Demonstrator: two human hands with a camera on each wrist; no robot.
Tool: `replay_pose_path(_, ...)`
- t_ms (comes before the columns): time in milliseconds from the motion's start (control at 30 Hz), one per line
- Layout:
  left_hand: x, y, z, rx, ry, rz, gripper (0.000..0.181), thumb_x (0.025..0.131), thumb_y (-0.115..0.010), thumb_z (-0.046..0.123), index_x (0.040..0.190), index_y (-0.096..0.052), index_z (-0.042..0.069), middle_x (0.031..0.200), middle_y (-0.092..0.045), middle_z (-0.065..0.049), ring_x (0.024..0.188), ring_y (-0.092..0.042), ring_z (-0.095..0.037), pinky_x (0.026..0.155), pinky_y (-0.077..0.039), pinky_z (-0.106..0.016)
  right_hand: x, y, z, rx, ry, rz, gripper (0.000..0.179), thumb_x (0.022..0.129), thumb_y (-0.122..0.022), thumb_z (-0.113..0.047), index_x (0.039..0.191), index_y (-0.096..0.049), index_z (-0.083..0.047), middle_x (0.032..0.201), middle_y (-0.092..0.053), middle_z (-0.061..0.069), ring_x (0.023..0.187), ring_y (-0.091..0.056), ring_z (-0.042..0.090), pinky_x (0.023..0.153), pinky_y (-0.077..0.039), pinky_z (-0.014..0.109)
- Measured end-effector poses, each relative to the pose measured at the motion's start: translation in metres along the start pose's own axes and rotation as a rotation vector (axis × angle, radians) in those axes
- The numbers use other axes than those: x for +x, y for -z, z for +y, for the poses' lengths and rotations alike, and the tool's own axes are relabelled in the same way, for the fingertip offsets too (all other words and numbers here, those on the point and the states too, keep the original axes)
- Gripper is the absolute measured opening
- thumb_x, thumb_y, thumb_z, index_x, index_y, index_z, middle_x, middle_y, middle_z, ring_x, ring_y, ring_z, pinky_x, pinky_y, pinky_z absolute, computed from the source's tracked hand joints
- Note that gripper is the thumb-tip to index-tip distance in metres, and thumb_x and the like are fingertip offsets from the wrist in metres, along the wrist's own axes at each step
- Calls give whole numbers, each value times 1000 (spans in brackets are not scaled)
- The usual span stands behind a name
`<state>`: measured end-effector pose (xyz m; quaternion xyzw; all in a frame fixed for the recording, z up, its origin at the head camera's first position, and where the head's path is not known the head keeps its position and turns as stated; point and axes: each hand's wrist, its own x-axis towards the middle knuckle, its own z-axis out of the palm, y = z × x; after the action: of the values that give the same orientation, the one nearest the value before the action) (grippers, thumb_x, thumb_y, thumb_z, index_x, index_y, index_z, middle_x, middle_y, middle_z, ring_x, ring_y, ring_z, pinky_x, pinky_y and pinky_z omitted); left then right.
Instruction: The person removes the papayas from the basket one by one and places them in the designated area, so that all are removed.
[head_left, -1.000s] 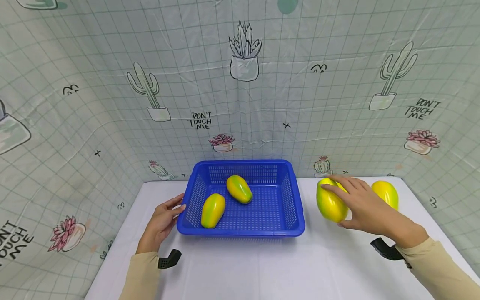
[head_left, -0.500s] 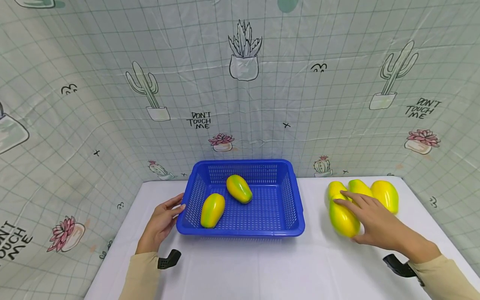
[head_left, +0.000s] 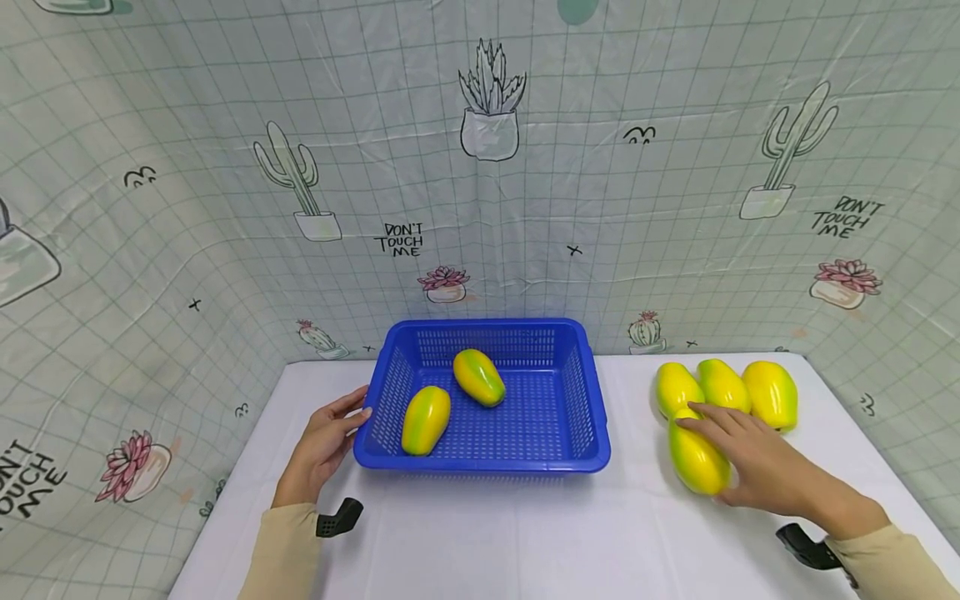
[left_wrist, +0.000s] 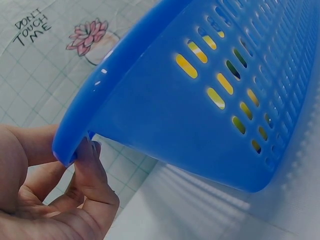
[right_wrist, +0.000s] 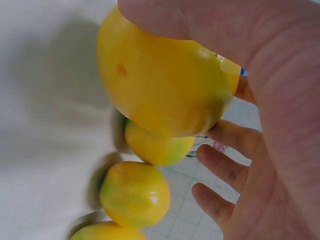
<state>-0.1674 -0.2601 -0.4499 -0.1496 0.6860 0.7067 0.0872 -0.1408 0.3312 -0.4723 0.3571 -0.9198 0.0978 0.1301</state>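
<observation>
A blue plastic basket (head_left: 480,464) stands in the middle of the table with two yellow-green mangoes in it, one mango (head_left: 426,421) at its front left and another mango (head_left: 478,377) behind. My left hand (head_left: 321,443) pinches the basket's left rim between thumb and fingers, as the left wrist view shows closely. To the right of the basket, my right hand (head_left: 765,462) holds a mango (head_left: 696,457), thumb on one side and fingers on the other. Its other fingers are spread in the right wrist view. Whether this mango touches the table is hard to tell.
Behind the held mango, a left mango (head_left: 677,390), a middle mango (head_left: 723,386) and a right mango (head_left: 770,393) form a row on the white table (head_left: 517,533). A patterned cloth (head_left: 555,200) hangs around the back and sides.
My right hand has brought its mango right and toward me, away from the basket's side. The row of mangoes behind now shows more fully. The left hand and basket stay put.
</observation>
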Motion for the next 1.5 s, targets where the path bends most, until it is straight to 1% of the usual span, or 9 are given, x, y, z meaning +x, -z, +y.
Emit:
replay_pose_path(267,2,1,1,-6,-5,-5,56,108,-55,-1,161,-38,-2,146,-48,-15,96,-65,-4,86,-58,-17,-7,-7,6,-13,22,15,110,40,-105,-23,139,-57,-11,140,-56,20,122,-54,38,96,-41,49)
replay_pose_path(433,2,0,2,-9,-7,-3,56,107,-55,-1,161,-38,-2,144,-49,-14,97,-66,-5,86,-58,-17,-10,-10,9,-3,27,20,112,39,-105,-21,139,-56,-12,140,-55,21,121,-53,39,113,-28,32)
replay_pose_path(667,2,-1,1,-3,-4,10,56,108,-56,0,161,-40,-1,148,-47,-17,98,-65,-6,86,-57,-17,-12,-12,10,12,-16,-25,111,42,-106,-23,141,-56,-13,143,-54,21,122,-56,43,97,-42,52)
replay_pose_path(800,1,-1,1,0,-1,14,56,107,-56,0,161,-40,-1,149,-47,-17,96,-65,-4,85,-57,-17,-12,-13,12,13,2,-21,114,42,-106,-26,142,-54,-13,143,-54,21,122,-56,43,104,-39,45)
replay_pose_path(900,0,-1,1,1,-1,16,56,107,-56,-1,160,-40,-2,147,-48,-17,95,-66,-4,85,-58,-17,-12,-14,13,12,29,-5,115,40,-105,-27,143,-55,-11,142,-55,21,121,-55,40,118,-23,26)
replay_pose_path(1033,0,-1,1,-2,-4,16,55,107,-56,-2,160,-40,-3,144,-50,-16,94,-66,-4,85,-58,-17,-12,-13,13,18,54,9,115,40,-105,-27,143,-55,-9,141,-54,21,119,-54,39,114,2,5)
replay_pose_path(1200,0,-1,1,-7,-8,13,55,107,-55,-3,160,-40,-4,139,-53,-13,93,-66,-4,84,-58,-17,-11,-9,11,29,42,-2,115,43,-105,-30,144,-55,-9,143,-53,22,120,-55,40,115,-8,9)
replay_pose_path(1367,0,-1,1,-8,-12,9,55,107,-55,-3,159,-40,-5,138,-54,-12,95,-66,-6,84,-58,-18,-5,1,8,56,-8,-56,109,50,-106,-33,144,-56,-8,144,-56,22,125,-53,41,113,2,4)
replay_pose_path(1500,-1,-1,0,-8,-13,7,55,107,-55,-3,160,-40,-4,138,-54,-12,95,-66,-6,85,-58,-18,6,14,4,56,-32,-87,102,56,-104,-36,144,-58,-10,144,-57,21,126,-54,41,123,-33,42)
